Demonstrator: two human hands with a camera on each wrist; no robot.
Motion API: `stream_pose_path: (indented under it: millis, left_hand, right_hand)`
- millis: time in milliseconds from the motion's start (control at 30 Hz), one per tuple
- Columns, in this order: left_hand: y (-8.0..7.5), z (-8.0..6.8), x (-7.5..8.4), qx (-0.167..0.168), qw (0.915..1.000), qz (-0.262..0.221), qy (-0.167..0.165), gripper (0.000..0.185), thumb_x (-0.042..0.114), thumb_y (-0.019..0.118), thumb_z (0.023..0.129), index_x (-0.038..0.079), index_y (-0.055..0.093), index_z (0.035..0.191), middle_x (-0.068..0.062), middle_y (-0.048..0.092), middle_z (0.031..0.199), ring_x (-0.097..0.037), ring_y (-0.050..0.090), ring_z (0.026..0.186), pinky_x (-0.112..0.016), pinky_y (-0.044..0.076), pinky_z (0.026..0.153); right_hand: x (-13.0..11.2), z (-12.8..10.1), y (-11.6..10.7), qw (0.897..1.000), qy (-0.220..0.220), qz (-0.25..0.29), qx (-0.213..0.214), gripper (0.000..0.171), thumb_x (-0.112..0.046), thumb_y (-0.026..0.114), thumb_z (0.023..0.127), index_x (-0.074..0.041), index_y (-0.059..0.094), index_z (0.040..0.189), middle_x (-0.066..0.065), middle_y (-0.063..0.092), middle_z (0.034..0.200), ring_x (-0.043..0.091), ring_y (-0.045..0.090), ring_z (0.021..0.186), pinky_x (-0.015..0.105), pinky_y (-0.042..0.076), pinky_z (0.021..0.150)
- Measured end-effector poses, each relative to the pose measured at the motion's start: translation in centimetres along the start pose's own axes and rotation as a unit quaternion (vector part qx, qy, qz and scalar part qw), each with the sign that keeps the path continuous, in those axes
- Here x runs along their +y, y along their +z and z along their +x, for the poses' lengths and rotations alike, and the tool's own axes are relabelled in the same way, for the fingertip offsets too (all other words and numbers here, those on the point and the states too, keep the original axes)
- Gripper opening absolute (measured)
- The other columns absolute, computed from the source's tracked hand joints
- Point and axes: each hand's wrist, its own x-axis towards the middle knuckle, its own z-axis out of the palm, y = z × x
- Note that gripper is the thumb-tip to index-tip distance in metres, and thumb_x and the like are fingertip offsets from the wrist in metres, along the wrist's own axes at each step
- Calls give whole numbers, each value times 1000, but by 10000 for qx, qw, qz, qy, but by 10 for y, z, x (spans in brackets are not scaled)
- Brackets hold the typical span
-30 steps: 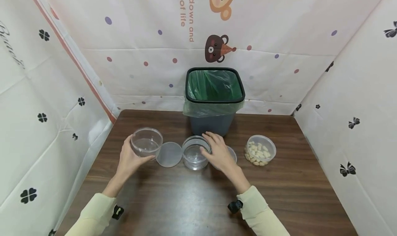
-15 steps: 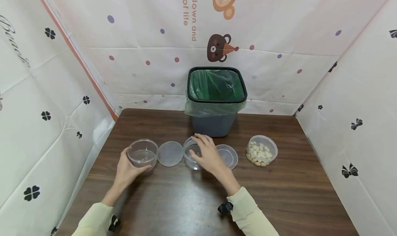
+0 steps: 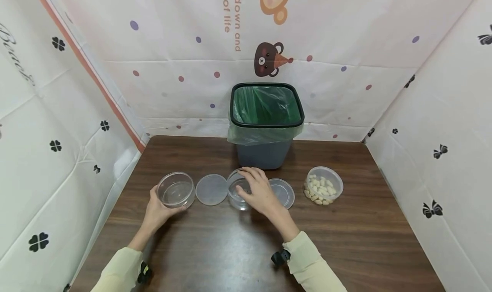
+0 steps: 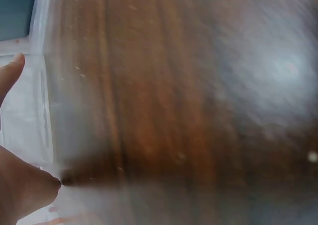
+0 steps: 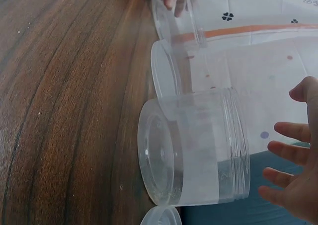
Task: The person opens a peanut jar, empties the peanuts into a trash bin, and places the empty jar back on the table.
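Note:
My left hand (image 3: 156,210) grips a clear round plastic tub (image 3: 177,190) from its near left side, thumb at the front. The tub stands upright on the table at the left. My right hand (image 3: 263,194) hovers over a clear jar (image 3: 235,198) with a threaded rim. In the right wrist view its fingers (image 5: 290,153) are spread and stand apart from the jar's rim, holding nothing. Between tub and jar lies a flat translucent lid (image 3: 211,190). A second clear lid (image 3: 285,194) lies right of the jar, partly behind my right hand.
A grey bin (image 3: 265,154) with a green liner stands behind the jar. A clear tub of pale nuts or beans (image 3: 324,186) stands at the right of the wooden table (image 3: 215,253). Patterned white sheets (image 3: 184,91) enclose the back and sides.
My left hand has lowered its tub onto the table, slightly left and nearer me. My right hand has shifted left over the jar, uncovering more of the right lid. Little moved in the last half second.

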Motion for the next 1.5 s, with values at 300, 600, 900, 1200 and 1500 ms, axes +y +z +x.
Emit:
stream_pose_path:
  millis: [300, 600, 900, 1200, 1500]
  left_hand:
    - [-14, 2, 12, 136, 9987, 148, 474, 136, 24, 99, 62, -3, 7, 160, -34, 25, 158, -53, 26, 144, -67, 25, 114]
    - [-11, -1, 84, 183, 9762, 429, 2120, 128, 22, 98, 62, 4, 20, 161, -28, 24, 162, -51, 15, 149, -74, 18, 114]
    - [50, 8, 156, -500, 9549, -84, 2925, 120, 24, 96, 64, 5, 27, 159, -20, 31, 162, -41, 23, 151, -63, 22, 119]
    - [132, 8, 220, -1656, 9316, -491, 3197, 114, 33, 95, 70, 8, 28, 159, -12, 28, 165, -27, 23, 153, -54, 27, 121]
    - [202, -22, 261, -1992, 9237, -610, 3214, 118, 38, 97, 64, 13, 31, 158, -7, 36, 161, -19, 34, 148, -39, 36, 118]
  right_hand:
    - [9, -5, -10, 9999, 83, 62, 120, 50, -33, 60, 100, -8, 56, 144, 15, 49, 151, 39, 38, 140, 58, 35, 114]
    - [43, -28, -40, 9976, 334, -475, 380, 48, -32, 63, 99, -8, 59, 140, 16, 52, 148, 43, 42, 137, 60, 37, 111]
    - [93, -65, -80, 9893, 1005, -662, 822, 49, -27, 64, 97, -1, 58, 139, 21, 51, 146, 46, 40, 135, 63, 33, 111]
    - [121, -103, -118, 9768, 1790, -684, 960, 53, -27, 59, 100, 5, 52, 142, 29, 44, 149, 55, 30, 139, 71, 26, 110]
    - [130, -122, -131, 9706, 1942, -786, 1187, 53, -27, 58, 101, 7, 51, 141, 33, 44, 147, 57, 32, 136, 71, 29, 108]
